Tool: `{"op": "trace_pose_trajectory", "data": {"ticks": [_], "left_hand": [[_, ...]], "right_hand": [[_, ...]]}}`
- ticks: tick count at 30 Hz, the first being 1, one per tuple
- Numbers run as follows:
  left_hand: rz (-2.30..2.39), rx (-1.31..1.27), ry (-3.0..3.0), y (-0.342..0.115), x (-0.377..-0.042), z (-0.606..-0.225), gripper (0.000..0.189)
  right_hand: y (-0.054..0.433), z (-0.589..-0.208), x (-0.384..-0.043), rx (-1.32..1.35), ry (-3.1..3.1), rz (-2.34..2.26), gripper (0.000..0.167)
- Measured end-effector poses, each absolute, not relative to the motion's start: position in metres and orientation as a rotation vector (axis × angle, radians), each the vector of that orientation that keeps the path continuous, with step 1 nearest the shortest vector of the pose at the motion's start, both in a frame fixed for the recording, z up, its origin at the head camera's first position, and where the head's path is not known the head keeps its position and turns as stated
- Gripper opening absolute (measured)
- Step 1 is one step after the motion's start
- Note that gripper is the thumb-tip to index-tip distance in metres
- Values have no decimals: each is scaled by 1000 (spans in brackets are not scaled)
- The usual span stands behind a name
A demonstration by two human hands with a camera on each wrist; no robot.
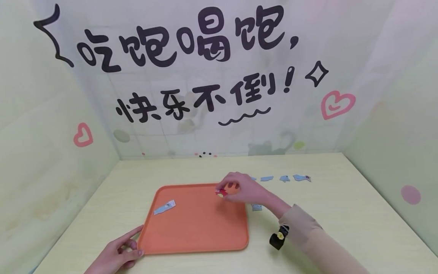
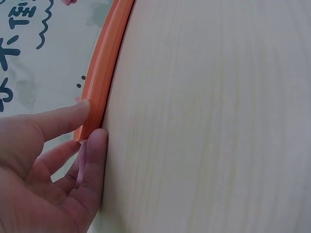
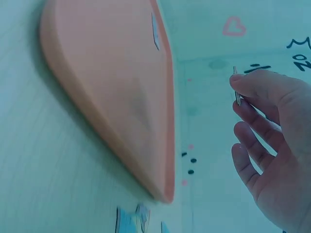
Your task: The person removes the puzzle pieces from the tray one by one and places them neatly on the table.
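Note:
Over the upper right of an orange tray (image 1: 195, 228), my right hand (image 1: 244, 188) pinches a small, thin, flat piece (image 1: 221, 193) with red and pale-yellow colouring between thumb and forefinger. The right wrist view catches this piece (image 3: 236, 87) edge-on, with the other fingers loosely bent. My left hand (image 1: 118, 251) grips the tray's near left corner, its thumb and fingers on either side of the rim (image 2: 99, 73). A light-blue flat strip (image 1: 165, 207) with a printed picture lies tilted on the tray's left part.
Beyond the tray's far right corner, several light-blue flat pieces (image 1: 267, 178) lie in a row on the pale wooden table (image 1: 325, 213). Another blue piece (image 1: 257, 207) sits close to the tray's right edge. A black band with a yellow ornament (image 1: 280, 236) is at my right sleeve.

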State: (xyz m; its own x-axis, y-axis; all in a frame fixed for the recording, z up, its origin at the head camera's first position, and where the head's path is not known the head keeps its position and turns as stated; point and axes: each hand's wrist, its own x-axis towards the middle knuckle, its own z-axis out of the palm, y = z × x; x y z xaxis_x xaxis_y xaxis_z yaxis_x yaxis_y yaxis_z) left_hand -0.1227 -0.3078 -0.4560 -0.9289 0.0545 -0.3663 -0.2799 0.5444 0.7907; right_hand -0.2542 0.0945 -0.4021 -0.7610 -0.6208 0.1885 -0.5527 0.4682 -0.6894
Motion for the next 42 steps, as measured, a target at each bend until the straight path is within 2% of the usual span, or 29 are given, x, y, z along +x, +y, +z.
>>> {"op": "trace_pose_trajectory", "data": {"ticks": [7, 16, 31, 42], "left_hand": [[1317, -238, 2452, -304, -123, -455, 84], [1339, -160, 2436, -310, -123, -456, 85], [1339, -170, 2432, -309, -123, -457, 83], [1342, -148, 2433, -309, -122, -457, 84]], "right_hand": [[132, -405, -251, -1055, 2738, -1160, 28], [168, -414, -243, -1030, 2839, -1146, 30], [223, -431, -228, -838, 2911, -1212, 30], [249, -445, -225, -746, 2929, -1066, 30]]}}
